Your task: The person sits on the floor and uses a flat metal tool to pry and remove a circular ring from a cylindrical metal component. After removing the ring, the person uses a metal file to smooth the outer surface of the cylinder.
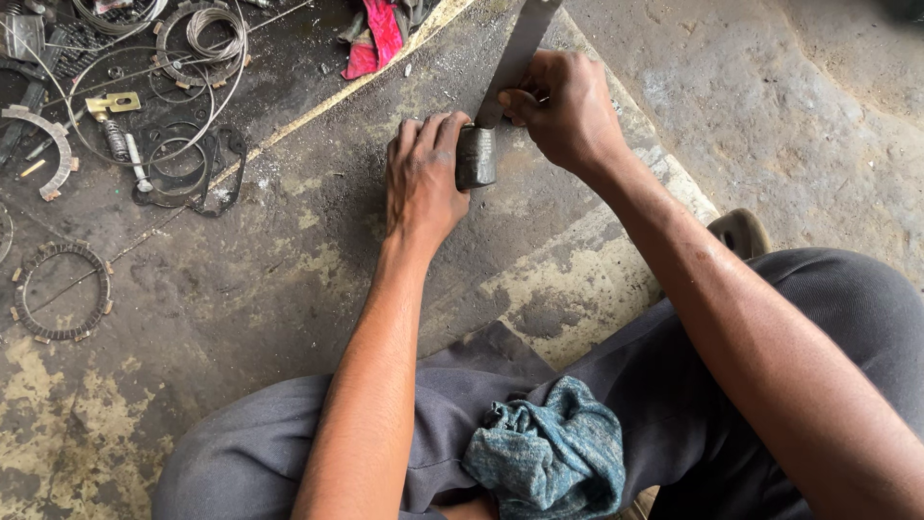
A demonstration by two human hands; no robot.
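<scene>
Grimy concrete, blackened with oil and flaked with pale yellow paint, is the floor (289, 279) on which a small dark metal block (475, 157) stands upright, far from the camera and a little right of centre. The left hand (422, 178) lies palm down just left of the block, its fingers curled closed against the block's side and top, steadying it. The right hand (563, 106) is wrapped shut around a long flat metal blade (520, 43) (a file or a scraper, I cannot tell which), whose lower end touches the top of the block while the rest slants up and away to the far edge. Near the camera, a crumpled blue-green rag (551, 457) rests on the lap of grey trousers (818, 308). Well apart, at the far left, lie coils of wire (214, 29), a toothed clutch ring (62, 292), a curved brake shoe (48, 144) and a black gasket (192, 173); a pink-red cloth (377, 37) sits at the far edge
</scene>
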